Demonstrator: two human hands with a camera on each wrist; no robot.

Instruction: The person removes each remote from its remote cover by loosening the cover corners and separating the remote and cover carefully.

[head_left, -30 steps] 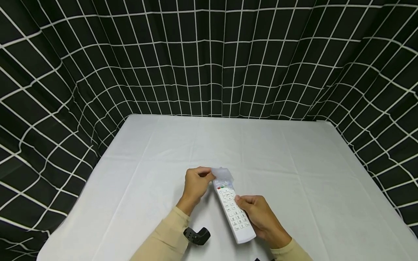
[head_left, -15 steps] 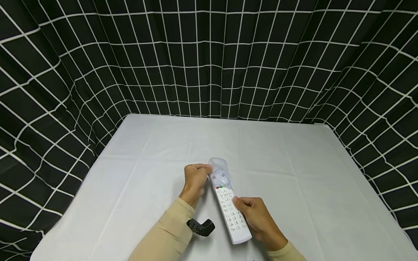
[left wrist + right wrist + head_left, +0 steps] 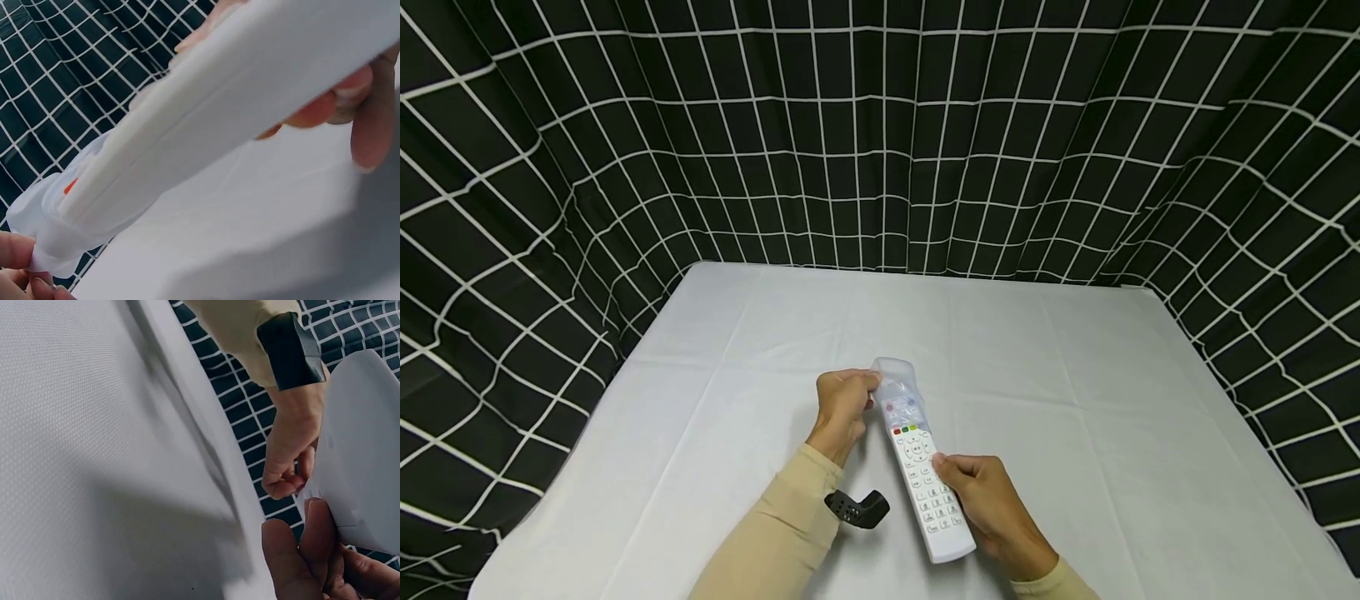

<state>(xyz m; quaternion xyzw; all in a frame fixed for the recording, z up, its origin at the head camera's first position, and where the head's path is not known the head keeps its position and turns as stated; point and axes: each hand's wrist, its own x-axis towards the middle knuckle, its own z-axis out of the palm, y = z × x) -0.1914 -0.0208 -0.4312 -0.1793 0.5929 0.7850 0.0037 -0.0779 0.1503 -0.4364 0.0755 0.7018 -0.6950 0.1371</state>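
A white remote control (image 3: 934, 500) slants away from me in the middle of the head view, button side up. A thin, translucent plastic sleeve (image 3: 895, 385) covers its far end and stretches past it. My left hand (image 3: 841, 410) pinches the sleeve's left edge between thumb and fingers. On the remote's right side, my right hand (image 3: 996, 507) grips it, thumb on the upper edge. The left wrist view shows the remote's side (image 3: 200, 125) raised above the cloth, with the bunched sleeve (image 3: 59, 234) at its end. In the right wrist view, the right fingers (image 3: 319, 531) hold the remote from beneath.
A white cloth (image 3: 760, 333) covers the table, with faint creases. Black curtains (image 3: 820, 133) with a white grid enclose its back and sides. A black wrist device (image 3: 857, 509) juts from the left sleeve above the table.
My left hand has moved away from me and slightly left, drawing the sleeve out longer and flatter beyond the remote. A yellow button is now uncovered. The right hand keeps its grip.
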